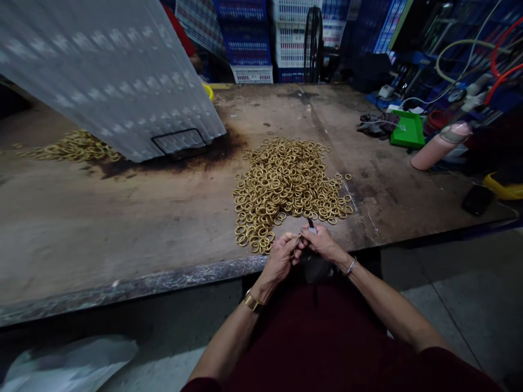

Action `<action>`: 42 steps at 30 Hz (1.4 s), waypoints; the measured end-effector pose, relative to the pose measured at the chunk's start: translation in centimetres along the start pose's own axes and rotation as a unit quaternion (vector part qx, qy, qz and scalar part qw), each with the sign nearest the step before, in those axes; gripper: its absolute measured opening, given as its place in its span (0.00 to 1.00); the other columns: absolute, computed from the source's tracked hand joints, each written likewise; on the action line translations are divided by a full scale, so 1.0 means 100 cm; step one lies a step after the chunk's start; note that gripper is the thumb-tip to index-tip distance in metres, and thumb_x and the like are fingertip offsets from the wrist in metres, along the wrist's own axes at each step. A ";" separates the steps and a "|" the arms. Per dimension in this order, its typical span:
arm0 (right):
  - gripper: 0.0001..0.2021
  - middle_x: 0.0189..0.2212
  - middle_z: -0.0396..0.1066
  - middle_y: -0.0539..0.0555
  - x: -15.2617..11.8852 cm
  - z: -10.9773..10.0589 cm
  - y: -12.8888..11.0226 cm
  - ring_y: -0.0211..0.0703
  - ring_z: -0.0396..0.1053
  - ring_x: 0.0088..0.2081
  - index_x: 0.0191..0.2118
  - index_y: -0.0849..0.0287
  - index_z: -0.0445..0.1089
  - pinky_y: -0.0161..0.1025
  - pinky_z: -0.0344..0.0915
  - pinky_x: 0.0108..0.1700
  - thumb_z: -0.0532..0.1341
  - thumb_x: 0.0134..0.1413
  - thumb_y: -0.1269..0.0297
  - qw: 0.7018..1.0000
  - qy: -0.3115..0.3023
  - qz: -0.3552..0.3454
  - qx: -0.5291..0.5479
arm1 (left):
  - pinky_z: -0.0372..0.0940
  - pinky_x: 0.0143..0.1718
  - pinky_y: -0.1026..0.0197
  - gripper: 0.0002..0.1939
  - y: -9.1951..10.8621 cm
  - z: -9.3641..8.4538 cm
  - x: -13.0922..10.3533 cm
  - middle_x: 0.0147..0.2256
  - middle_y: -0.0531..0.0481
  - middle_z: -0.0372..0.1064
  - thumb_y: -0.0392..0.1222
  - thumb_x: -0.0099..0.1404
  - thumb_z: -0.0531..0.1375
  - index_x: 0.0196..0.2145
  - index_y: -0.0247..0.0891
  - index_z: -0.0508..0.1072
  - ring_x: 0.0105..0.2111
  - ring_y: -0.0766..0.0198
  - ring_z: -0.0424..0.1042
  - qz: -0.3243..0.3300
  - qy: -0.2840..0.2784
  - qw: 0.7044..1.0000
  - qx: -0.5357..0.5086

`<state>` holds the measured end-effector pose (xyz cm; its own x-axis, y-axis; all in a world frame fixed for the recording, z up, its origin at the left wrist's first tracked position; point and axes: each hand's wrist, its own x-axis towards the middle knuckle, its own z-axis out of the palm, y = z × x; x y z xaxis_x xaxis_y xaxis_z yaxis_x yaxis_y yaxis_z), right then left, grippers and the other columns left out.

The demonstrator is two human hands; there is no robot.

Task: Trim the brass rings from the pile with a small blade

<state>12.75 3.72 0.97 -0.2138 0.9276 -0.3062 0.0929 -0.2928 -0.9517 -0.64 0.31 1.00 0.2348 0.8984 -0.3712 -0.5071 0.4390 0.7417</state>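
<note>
A large pile of brass-coloured rings [286, 177] lies on the wooden table near its front edge. Just in front of the pile, my left hand [284, 253] has its fingers closed round a ring, held close to my right hand. My right hand [321, 240] is closed on a small tool [311, 226] with a dark tip, which points up toward the pile. The fingertips of both hands meet over the table's edge. The held ring is mostly covered by fingers.
A grey ribbed panel [122, 81] leans over the table's left part, beside more rings [75, 147]. On the right are a green tray [407, 130], a pink cylinder [441, 146] and a black phone-like object [477, 200]. Stacked crates [243, 32] stand behind the table [143, 218].
</note>
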 end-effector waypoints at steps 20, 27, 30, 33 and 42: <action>0.09 0.26 0.69 0.53 -0.015 -0.002 -0.002 0.39 0.63 0.28 0.34 0.59 0.68 0.34 0.49 0.30 0.52 0.50 0.74 0.841 -0.024 -0.174 -0.512 | 0.51 0.16 0.71 0.21 -0.001 -0.002 -0.005 0.22 0.56 0.65 0.51 0.48 0.67 0.31 0.36 0.63 0.17 0.75 0.59 0.040 0.043 0.998 0.010; 0.11 0.28 0.71 0.53 -0.013 -0.003 0.001 0.40 0.64 0.29 0.37 0.58 0.69 0.34 0.50 0.30 0.52 0.51 0.72 0.838 -0.019 -0.151 -0.524 | 0.52 0.16 0.71 0.19 -0.006 -0.006 -0.005 0.23 0.56 0.64 0.53 0.51 0.65 0.31 0.36 0.64 0.17 0.75 0.59 0.068 0.054 0.995 0.054; 0.13 0.27 0.71 0.54 -0.008 -0.006 -0.002 0.41 0.65 0.29 0.41 0.58 0.70 0.35 0.50 0.30 0.52 0.52 0.70 0.838 -0.012 -0.115 -0.533 | 0.53 0.16 0.71 0.18 -0.005 -0.005 -0.010 0.23 0.56 0.64 0.52 0.53 0.64 0.32 0.37 0.64 0.18 0.74 0.61 0.075 0.024 0.994 0.070; 0.14 0.28 0.72 0.54 -0.002 -0.008 -0.003 0.41 0.65 0.28 0.43 0.57 0.70 0.35 0.50 0.29 0.53 0.53 0.68 0.834 -0.003 -0.105 -0.541 | 0.53 0.16 0.71 0.18 0.000 0.000 -0.017 0.23 0.56 0.64 0.51 0.53 0.64 0.32 0.37 0.64 0.17 0.74 0.60 0.058 -0.032 0.997 0.038; 0.13 0.29 0.73 0.53 0.018 0.013 -0.002 0.40 0.67 0.30 0.45 0.56 0.67 0.34 0.52 0.30 0.53 0.54 0.68 0.844 0.009 -0.164 -0.511 | 0.56 0.18 0.70 0.18 0.008 -0.009 -0.021 0.33 0.47 0.71 0.46 0.49 0.68 0.26 0.35 0.62 0.22 0.72 0.64 0.017 0.002 0.997 -0.079</action>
<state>11.06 5.11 0.57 -0.3773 0.9259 -0.0213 0.8237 0.3250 -0.4647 -2.31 -1.24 1.84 0.2118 0.9122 -0.3508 -0.6384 0.4009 0.6570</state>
